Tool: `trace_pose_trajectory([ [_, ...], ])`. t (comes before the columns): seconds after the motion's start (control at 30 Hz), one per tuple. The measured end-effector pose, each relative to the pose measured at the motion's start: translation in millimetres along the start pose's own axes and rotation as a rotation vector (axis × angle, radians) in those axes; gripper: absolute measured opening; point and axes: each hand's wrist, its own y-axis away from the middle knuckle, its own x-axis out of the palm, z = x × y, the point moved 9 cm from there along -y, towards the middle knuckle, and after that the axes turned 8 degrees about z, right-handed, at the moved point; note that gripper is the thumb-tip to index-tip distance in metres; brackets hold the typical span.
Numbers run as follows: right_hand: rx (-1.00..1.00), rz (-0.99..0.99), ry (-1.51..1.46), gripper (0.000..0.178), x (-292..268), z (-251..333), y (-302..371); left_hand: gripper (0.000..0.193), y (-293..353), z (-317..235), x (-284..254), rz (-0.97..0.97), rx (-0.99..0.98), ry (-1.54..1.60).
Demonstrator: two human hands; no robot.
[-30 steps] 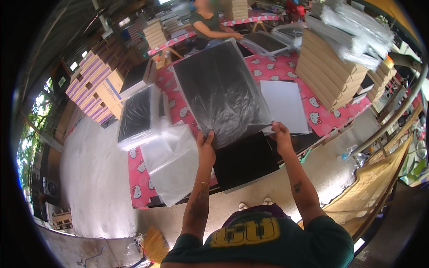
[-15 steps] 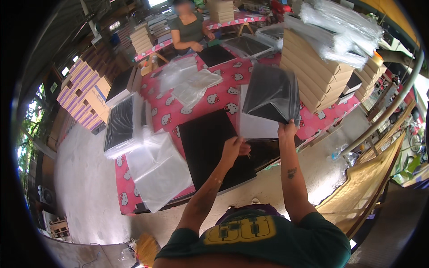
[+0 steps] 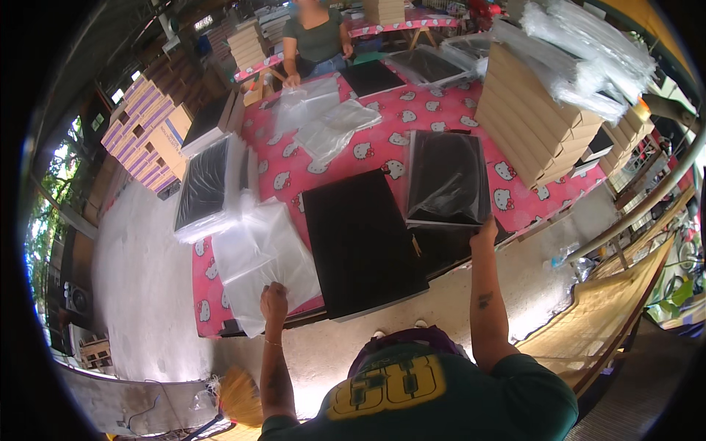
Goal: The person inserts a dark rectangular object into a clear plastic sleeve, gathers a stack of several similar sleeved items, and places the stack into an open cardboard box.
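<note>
My left hand (image 3: 273,300) is at the near part of a pile of clear plastic bags (image 3: 254,253), with its fingers pinched on the film. My right hand (image 3: 484,232) grips the near right corner of a black board in a clear plastic bag (image 3: 447,176), which lies flat on the table. Between my hands sits a stack of bare black boards (image 3: 364,242) with a pale lower edge. A dark flat surface (image 3: 441,246) shows between that stack and the bagged board.
Bagged black boards (image 3: 209,184) are stacked at the left. Tan cartons (image 3: 540,121) with plastic-wrapped packs (image 3: 581,55) on top rise at the right. More loose bags (image 3: 334,132) lie farther back on the pink patterned table (image 3: 283,180). Across it, a person (image 3: 316,37) touches bags.
My left hand has moved left from the black boards to the plastic bags. The bagged board, raised and crumpled before, now lies flat. Across the table, the person's hand has reached onto the loose bags.
</note>
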Motion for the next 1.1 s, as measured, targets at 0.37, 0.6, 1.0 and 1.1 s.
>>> trace_pose_trajectory([
  [0.37,0.196,1.396,0.45,0.037,142,-91,313,0.019,-26,-60,-72,0.025,-0.031,0.81],
  [0.6,0.14,1.433,0.231,0.03,156,-151,375,0.02,39,-176,-87,-0.176,0.244,0.553],
  [1.0,-0.001,0.989,-0.47,0.033,75,18,206,0.03,-1,135,-186,-0.903,0.066,1.474],
  [1.1,-0.292,0.803,-0.206,0.027,67,85,235,0.034,51,3,-290,-1.218,0.066,0.784],
])
